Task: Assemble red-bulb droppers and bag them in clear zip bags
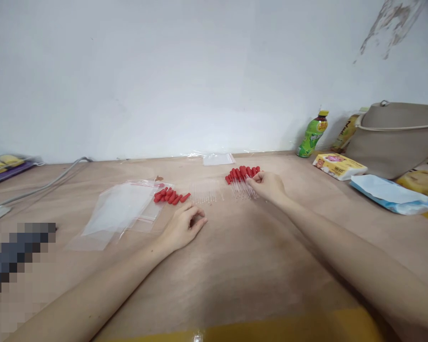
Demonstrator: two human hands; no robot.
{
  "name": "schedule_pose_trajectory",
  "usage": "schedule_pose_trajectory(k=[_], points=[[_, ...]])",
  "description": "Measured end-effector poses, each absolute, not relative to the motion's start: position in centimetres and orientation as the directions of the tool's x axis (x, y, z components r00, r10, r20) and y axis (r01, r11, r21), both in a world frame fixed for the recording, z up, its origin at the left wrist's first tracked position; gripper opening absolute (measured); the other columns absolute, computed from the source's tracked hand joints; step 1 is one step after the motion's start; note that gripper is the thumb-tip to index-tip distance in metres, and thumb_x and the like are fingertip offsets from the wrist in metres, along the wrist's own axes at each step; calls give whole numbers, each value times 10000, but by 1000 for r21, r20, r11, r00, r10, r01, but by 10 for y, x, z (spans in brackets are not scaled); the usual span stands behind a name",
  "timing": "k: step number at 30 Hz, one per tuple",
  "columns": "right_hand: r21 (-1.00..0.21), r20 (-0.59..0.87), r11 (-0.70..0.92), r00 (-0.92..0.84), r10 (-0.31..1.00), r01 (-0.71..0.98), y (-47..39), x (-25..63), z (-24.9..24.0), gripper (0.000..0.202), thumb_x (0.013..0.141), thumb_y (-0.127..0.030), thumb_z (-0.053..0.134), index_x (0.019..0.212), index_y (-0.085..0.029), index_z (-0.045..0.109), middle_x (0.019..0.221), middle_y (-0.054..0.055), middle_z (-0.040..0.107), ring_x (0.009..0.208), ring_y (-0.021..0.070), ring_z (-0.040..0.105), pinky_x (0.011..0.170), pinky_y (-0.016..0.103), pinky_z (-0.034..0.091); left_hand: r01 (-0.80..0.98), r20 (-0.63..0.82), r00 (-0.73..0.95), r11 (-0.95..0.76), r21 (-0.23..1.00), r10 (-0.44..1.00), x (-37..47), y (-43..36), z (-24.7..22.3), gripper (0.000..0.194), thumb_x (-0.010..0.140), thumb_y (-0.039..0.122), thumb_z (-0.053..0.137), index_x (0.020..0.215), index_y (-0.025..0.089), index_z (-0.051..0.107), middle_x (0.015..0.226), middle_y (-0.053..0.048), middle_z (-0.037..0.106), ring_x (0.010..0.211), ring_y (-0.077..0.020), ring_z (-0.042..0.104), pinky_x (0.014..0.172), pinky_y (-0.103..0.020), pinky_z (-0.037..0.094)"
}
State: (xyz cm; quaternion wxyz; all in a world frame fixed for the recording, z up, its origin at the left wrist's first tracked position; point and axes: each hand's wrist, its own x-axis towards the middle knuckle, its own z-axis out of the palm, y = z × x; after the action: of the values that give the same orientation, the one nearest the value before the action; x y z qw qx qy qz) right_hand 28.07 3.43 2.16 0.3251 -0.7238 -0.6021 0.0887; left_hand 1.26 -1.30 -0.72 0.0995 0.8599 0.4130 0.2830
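My right hand (269, 186) is closed in a pinch at the right end of a row of red-bulbed droppers (243, 172), on what looks like the last dropper there. Their clear tubes point toward me. My left hand (186, 225) rests on the table with loosely curled fingers, the thumb apart from them and nothing visible between. Just beyond it lies a small pile of loose red rubber bulbs (169, 194). Between the two red groups, several thin clear tubes (204, 191) without bulbs lie side by side.
Flat clear zip bags (117, 209) lie at the left, and another small bag (218, 159) is by the wall. To the right stand a green bottle (312, 135), a tissue pack (338, 166), a blue-white packet (390, 194) and a grey bag (395, 137). A cable (57, 176) runs at far left.
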Motion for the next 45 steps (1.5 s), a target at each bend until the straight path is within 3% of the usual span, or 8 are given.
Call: schedule_pose_trajectory(k=[5,12,17,20,23,26,35,45], points=[[-468,272,-166,321,907,868,60,265,22,214,741,-366,499,669,-209,626,769,53,662,775,212,587,659,307,353,647,405,497,-639,417,767,12,-12,-9,121,820,260,520,799,163,589,770,-21,547,647,-124,529,609,-260,435],[-266,272,-227,299,915,937,70,257,8,271,757,-356,449,731,-163,636,748,101,640,745,241,576,760,396,293,646,395,501,-636,422,770,13,-12,-9,113,815,251,523,793,160,585,758,-21,538,646,-125,519,612,-261,428],[-250,321,-165,243,916,954,64,252,6,338,790,-417,404,744,-162,621,735,96,639,726,229,558,779,407,248,654,400,507,-643,399,764,12,-11,-10,107,817,255,520,814,170,584,772,-21,546,659,-129,521,616,-259,429],[-263,331,-38,127,935,964,58,239,8,334,806,-409,387,712,-185,617,723,64,646,705,202,557,801,405,229,740,499,477,-637,216,723,5,-5,-4,131,824,279,510,843,179,593,812,-43,561,746,-172,522,691,-307,422],[-229,297,28,42,954,973,55,222,11,304,798,-375,409,695,-186,626,744,69,659,730,207,572,809,400,229,864,621,409,-503,-27,669,-5,6,5,180,840,304,480,856,185,614,831,-79,563,834,-236,494,735,-370,376],[-199,218,-4,48,975,980,57,209,14,296,781,-366,431,749,-163,643,800,104,666,781,233,585,796,393,255,913,661,364,-393,-113,656,-13,15,9,210,834,344,489,866,194,633,867,-98,561,862,-264,474,726,-393,342],[-187,111,-39,61,992,981,63,194,12,269,768,-292,461,832,-134,669,892,163,661,812,257,603,795,407,276,889,610,437,-420,-182,661,-18,27,-1,214,823,328,508,889,211,675,1061,-114,551,994,-292,444,830,-451,306],[-190,110,-24,46,993,982,60,187,11,197,769,-197,455,757,-112,632,834,156,661,766,242,602,773,389,280,893,656,371,-445,-59,657,-17,29,-5,130,789,271,544,802,183,640,947,-81,610,949,-273,485,849,-453,314]])
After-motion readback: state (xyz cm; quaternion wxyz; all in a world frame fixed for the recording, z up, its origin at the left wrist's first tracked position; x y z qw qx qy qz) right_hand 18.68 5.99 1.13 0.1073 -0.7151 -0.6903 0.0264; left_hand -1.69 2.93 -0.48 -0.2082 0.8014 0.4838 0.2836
